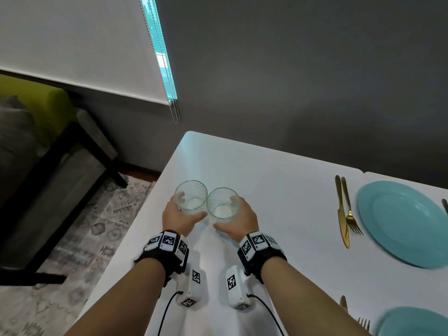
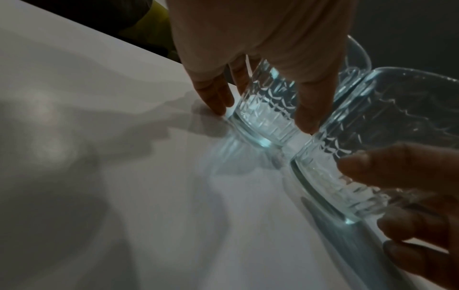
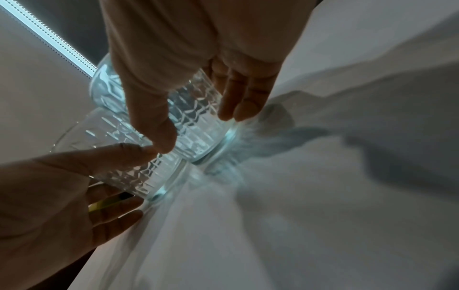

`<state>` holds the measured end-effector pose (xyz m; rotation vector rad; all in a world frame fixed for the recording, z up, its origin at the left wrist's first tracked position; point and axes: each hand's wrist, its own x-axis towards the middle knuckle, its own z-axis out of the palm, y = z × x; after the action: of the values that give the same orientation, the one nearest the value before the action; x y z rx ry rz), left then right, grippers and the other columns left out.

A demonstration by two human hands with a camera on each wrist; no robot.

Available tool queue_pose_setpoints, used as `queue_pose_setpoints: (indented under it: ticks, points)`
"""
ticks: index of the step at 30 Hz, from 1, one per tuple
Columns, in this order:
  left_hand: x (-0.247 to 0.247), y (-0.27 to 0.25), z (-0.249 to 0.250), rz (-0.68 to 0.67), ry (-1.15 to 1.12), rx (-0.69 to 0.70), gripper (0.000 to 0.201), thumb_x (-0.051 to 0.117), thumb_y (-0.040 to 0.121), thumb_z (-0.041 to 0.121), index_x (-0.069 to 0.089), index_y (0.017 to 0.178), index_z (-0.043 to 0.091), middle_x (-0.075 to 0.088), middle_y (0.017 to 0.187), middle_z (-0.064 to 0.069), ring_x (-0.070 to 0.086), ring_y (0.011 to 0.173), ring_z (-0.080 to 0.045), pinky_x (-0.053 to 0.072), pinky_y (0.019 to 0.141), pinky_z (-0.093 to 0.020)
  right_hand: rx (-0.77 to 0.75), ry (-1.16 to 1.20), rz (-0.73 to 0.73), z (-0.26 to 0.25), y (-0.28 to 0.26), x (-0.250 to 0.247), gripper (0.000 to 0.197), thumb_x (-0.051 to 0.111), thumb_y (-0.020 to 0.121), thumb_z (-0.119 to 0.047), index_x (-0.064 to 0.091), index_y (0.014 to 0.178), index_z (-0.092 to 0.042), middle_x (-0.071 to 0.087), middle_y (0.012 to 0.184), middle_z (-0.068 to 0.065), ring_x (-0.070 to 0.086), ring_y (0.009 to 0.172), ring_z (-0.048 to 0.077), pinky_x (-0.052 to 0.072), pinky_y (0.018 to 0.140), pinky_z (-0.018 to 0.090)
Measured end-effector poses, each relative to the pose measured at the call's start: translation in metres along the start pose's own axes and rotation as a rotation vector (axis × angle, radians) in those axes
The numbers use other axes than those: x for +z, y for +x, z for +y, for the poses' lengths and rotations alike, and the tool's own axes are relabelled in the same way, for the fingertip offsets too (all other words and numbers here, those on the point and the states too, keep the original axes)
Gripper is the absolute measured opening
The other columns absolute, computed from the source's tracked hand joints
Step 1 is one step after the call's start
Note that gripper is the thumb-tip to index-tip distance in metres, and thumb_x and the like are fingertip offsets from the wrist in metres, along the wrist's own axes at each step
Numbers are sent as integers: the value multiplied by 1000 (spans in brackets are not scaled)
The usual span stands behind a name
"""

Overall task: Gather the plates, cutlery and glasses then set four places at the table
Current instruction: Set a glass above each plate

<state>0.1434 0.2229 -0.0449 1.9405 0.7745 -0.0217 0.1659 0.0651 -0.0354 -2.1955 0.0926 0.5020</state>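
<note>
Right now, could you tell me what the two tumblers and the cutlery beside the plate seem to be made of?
Left tumbler and right tumbler: clear pressed glass; the table shows through their ribbed, patterned walls. Knife and fork: probably metal with a shiny gold finish, though coated plastic cannot be excluded.

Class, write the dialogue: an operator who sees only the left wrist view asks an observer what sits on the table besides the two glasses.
Operator: What lies to the right of the glasses?
Observer: A teal plate, with a gold knife and fork along its left side.
Operator: Is there liquid in the glasses?
Observer: None that I can see from above: the left glass in the left hand and the right glass in the right hand both look empty.
</note>
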Motion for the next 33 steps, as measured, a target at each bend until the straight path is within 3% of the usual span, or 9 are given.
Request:
queue_pose_setpoints:
  ticks: [7,12,16,20,23,26,28,31,33]
  points:
    - [0,-15,7,-12,2,21,78,84,64,15,47,132,11,54,133,-9,53,121,-26,38,96,-26,32,54,4,5,-20,-29,76,83,62,-28,50,130,-19,58,125,-4,56,112,13,39,84,14]
    - [38,-52,45,-135,12,100,71,84,65,16,50,128,14,56,124,-7,56,113,-26,39,89,-25,86,197,102,31,-55,-105,68,85,60,-26,55,121,-21,59,112,-6,59,105,12,46,89,21]
    - [81,-91,79,-219,-24,150,69,83,66,15,50,127,14,56,122,-7,56,106,-22,38,86,-23,133,301,170,67,-87,-171,61,86,61,-21,58,116,-16,66,108,0,63,102,17,51,90,28]
    - [124,-133,103,-283,-13,195,69,84,64,17,51,125,15,58,124,-7,58,110,-24,41,87,-24,201,291,233,115,-118,-233,53,85,63,-25,60,109,-19,66,104,-2,62,99,17,51,93,36]
    - [157,-163,113,-327,10,213,72,85,62,19,51,125,16,58,125,-7,58,110,-24,47,93,-30,276,269,303,155,-137,-271,58,85,62,-29,59,113,-20,62,107,-1,59,102,21,50,95,42]
    - [186,-190,119,-353,38,222,75,86,60,21,51,126,16,58,125,-8,58,111,-24,49,96,-36,350,256,371,194,-153,-303,49,85,63,-29,58,102,-22,60,107,1,58,102,23,49,93,38]
    - [203,-207,122,-370,51,227,75,86,60,20,51,127,15,59,124,-8,58,110,-24,49,95,-33,405,228,403,217,-162,-320,45,85,63,-30,58,97,-20,62,107,4,58,98,23,49,86,32]
    - [224,-229,125,-396,56,215,75,86,61,17,51,127,13,61,121,-8,59,107,-22,47,91,-27,478,206,412,247,-172,-336,47,84,64,-30,63,103,-13,65,107,6,57,90,21,43,74,26]
    - [236,-241,124,-413,72,211,74,86,60,17,52,126,13,64,119,-7,60,106,-21,47,88,-25,512,213,418,264,-179,-342,51,84,66,-26,63,110,-11,65,108,7,54,88,19,39,75,23]
